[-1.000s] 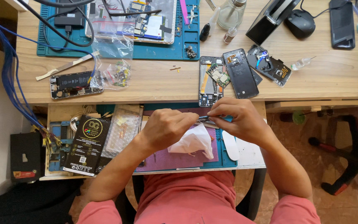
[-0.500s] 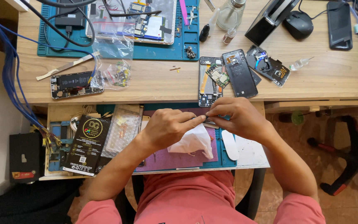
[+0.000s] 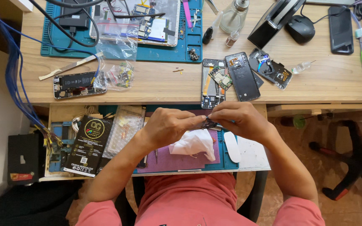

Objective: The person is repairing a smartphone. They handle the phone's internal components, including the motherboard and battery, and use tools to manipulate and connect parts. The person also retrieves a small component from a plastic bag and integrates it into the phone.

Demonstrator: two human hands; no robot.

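head view: both hands pinch a small dark phone part (image 3: 208,122), thin and mostly hidden by fingertips, above a purple mat (image 3: 177,161). left hand (image 3: 168,125) and right hand (image 3: 239,120) close narrowly on it. a white tissue (image 3: 193,144) lies just below; the desk edge (image 3: 147,100) runs close behind.

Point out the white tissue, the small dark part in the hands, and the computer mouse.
white tissue (image 3: 193,144), head view, middle of the crumpled sheet.
small dark part (image 3: 208,123), head view, visible piece between both hands' fingertips.
computer mouse (image 3: 300,28), head view, top shell.
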